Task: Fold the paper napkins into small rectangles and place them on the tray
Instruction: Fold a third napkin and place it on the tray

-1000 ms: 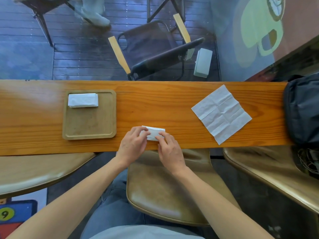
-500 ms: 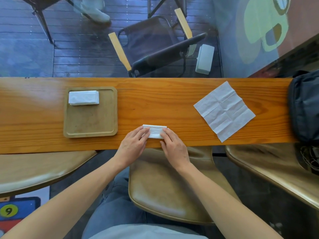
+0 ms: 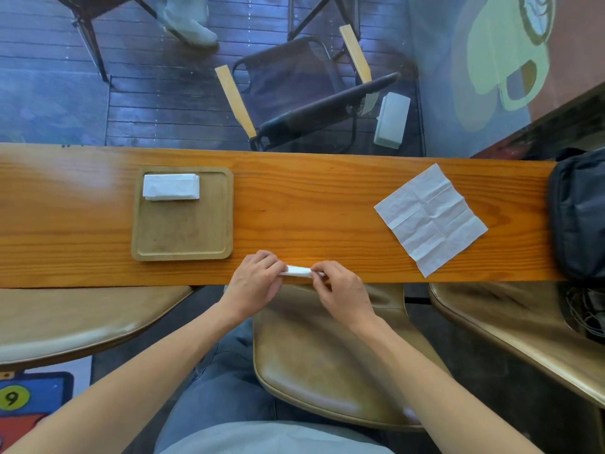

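A small folded white napkin (image 3: pixel 298 271) is pinched at both ends near the front edge of the wooden counter (image 3: pixel 294 198). My left hand (image 3: pixel 257 283) grips its left end and my right hand (image 3: pixel 342 288) its right end, so only a thin strip shows between them. A square wooden tray (image 3: pixel 183 237) lies to the left, and a stack of folded napkins (image 3: pixel 171 187) rests in its far left corner. An unfolded, creased white napkin (image 3: pixel 430 218) lies flat on the counter to the right.
A dark bag (image 3: pixel 577 214) sits on the counter's right end. Tan padded stools stand below the front edge: one under my arms (image 3: pixel 327 365), one left (image 3: pixel 75 319), one right (image 3: pixel 517 326). Behind the counter is glass, with a folding chair (image 3: pixel 294 93) beyond it.
Both hands have slid toward the counter's front edge with the folded napkin. It lay flat under my fingertips before; now it is pinched at both ends and looks narrower.
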